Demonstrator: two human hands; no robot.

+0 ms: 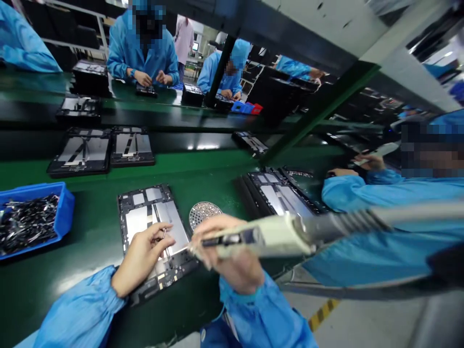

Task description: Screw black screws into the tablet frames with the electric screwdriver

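An opened tablet with a silvery battery and black frame lies in front of me on the green bench. Over its middle, my left hand pinches a small shiny piece between thumb and forefinger; its kind is too small to tell. My right hand is wrapped around a pale electric screwdriver, whose tip end points left toward the tablet's right edge. A thick grey cable runs right from the tool's back end. Just beyond my right hand sits a round dish of screws.
A blue bin of small black parts stands at left. More opened tablets lie farther back, and a tablet stack stands at right. A co-worker's sleeve is close on the right; a green post slants across the bench.
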